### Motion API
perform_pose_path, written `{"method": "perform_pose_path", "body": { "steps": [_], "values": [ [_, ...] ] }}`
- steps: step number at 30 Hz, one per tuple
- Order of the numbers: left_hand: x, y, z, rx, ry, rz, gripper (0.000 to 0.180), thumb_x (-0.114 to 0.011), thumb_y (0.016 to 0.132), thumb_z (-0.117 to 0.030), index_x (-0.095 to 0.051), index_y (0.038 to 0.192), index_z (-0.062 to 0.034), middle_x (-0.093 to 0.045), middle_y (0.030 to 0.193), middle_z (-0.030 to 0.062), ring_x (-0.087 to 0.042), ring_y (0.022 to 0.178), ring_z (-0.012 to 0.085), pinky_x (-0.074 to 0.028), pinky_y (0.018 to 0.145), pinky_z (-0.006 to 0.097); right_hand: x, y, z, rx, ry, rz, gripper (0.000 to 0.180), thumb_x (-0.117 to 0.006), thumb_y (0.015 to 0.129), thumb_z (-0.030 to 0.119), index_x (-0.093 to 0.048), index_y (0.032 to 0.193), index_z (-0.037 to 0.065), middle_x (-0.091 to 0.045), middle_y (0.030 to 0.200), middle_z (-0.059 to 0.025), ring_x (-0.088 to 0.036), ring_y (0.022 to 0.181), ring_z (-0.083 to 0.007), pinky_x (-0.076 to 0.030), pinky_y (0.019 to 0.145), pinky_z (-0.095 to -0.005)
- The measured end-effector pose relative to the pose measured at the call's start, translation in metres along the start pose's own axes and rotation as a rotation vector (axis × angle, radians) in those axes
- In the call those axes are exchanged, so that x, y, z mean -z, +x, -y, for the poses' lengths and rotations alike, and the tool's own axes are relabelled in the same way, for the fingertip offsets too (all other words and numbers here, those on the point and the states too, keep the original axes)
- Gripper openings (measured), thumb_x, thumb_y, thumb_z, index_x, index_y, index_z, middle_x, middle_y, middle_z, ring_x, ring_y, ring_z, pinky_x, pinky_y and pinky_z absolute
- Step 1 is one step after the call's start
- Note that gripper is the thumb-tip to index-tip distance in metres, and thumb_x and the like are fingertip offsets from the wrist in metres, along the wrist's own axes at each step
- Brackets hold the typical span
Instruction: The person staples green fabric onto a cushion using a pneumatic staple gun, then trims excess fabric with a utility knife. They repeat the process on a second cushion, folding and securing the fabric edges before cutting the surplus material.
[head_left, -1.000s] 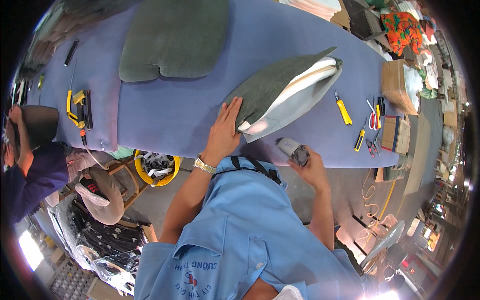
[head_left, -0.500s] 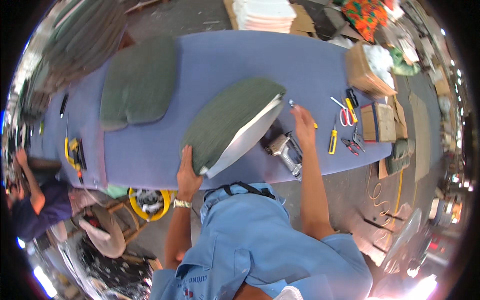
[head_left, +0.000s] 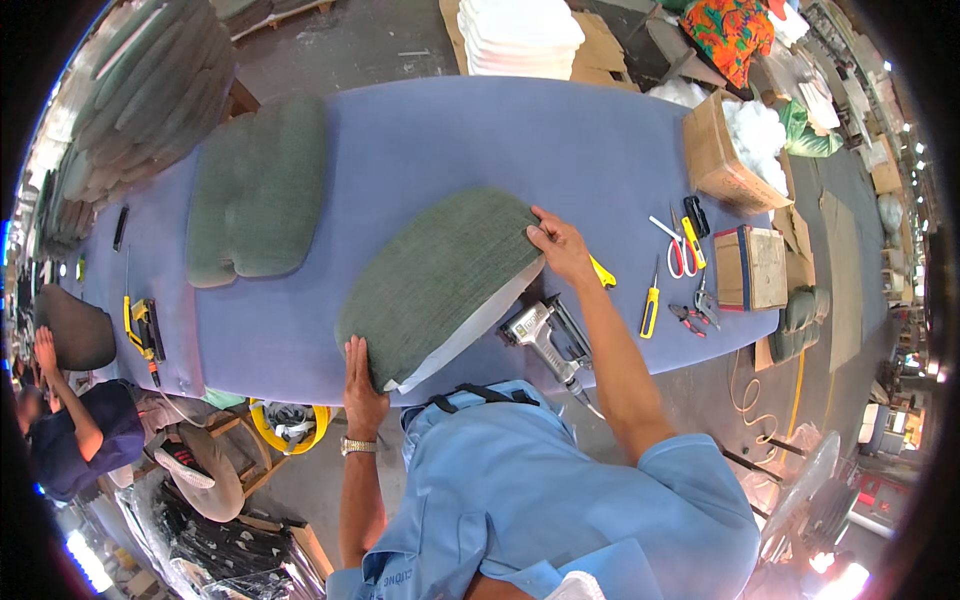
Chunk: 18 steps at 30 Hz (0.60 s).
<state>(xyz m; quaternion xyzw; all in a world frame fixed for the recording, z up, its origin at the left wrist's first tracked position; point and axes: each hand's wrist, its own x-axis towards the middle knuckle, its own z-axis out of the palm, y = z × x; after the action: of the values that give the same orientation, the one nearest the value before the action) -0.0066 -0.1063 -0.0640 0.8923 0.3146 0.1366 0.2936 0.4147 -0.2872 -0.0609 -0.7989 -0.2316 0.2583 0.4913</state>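
Observation:
A dark green fabric-covered cushion [head_left: 440,270], with a pale strip along its near underside, lies slanted on the blue-covered table in front of me. My left hand [head_left: 364,392] rests against its near left end, fingers stretched out along the edge. At the far right corner, my right hand [head_left: 562,248] grips the fabric edge with thumb and fingers. A silver staple gun [head_left: 545,335] lies beside the cushion, below my right forearm. Close to that forearm is a yellow-handled tool [head_left: 602,272], its other end hidden.
Another green cushion [head_left: 258,190] lies at left. Red-handled scissors [head_left: 683,258], a yellow screwdriver [head_left: 650,312] and pliers [head_left: 688,320] lie at right, near a box [head_left: 750,268] and a carton of white stuffing [head_left: 725,160]. Far left, a co-worker [head_left: 75,430] touches a dark cushion.
My right hand has moved left onto the cushion's far corner; before, it was beside it, near a small shiny thing. The cushion shows more of its green top and less of its pale edge.

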Motion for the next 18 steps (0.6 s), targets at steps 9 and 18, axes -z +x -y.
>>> {"method": "perform_pose_path", "body": {
  "steps": [9, 18],
  "values": [
    [0.098, -0.090, -0.020, 0.307, -0.122, 0.353, 0.099, -0.076, 0.075, 0.002, -0.032, 0.163, -0.0073, -0.048, 0.158, 0.0205, -0.060, 0.129, 0.0417, -0.054, 0.104, 0.045, -0.025, -0.129, 0.085, 0.008, 0.077, -0.181, 0.034, -0.079, 0.090, 0.012, -0.055, 0.071, -0.002, -0.054, 0.151, -0.0270, -0.049, 0.145, -0.0406, -0.043, 0.115, -0.0458],
    [0.143, -0.014, -0.057, 0.203, 0.042, 0.999, 0.119, -0.092, 0.073, -0.017, -0.018, 0.165, -0.0017, -0.031, 0.164, 0.0311, -0.039, 0.149, 0.0454, -0.041, 0.118, 0.047, -0.033, -0.157, 0.074, 0.018, 0.171, -0.153, 0.033, -0.080, 0.088, 0.007, -0.053, 0.071, 0.001, -0.051, 0.154, -0.0265, -0.039, 0.151, -0.0443, -0.044, 0.114, -0.0479]
  ]
}}
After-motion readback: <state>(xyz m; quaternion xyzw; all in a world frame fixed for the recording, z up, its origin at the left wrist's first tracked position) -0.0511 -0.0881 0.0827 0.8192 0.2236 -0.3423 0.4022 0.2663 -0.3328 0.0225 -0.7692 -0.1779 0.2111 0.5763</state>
